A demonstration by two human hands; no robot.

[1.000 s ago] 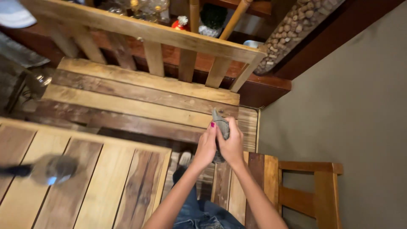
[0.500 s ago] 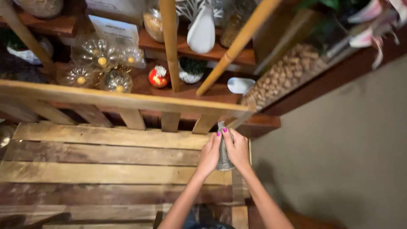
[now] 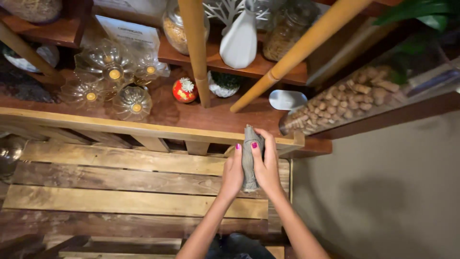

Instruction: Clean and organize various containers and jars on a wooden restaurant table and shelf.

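Against the frame half a second before, the view had tipped further up: the dark wooden shelf (image 3: 215, 115) filled more of the upper frame, and both hands sat slightly lower, near centre. The left hand (image 3: 233, 171) and the right hand (image 3: 266, 165) were closed from either side around a rolled grey checked cloth (image 3: 248, 158), held upright between the palms with its top end poking above the fingertips, as before. The cloth hung just over the pale top rail of the slatted wooden bench (image 3: 143, 127), whose planks spread across the lower left. Beyond the rail stood clear glass flower-shaped holders (image 3: 108, 62), a small red round ornament (image 3: 184, 90), a white ceramic vase (image 3: 238, 41) and a clear box of corks (image 3: 345, 98). Two bamboo poles (image 3: 196, 48) crossed in front of the shelf
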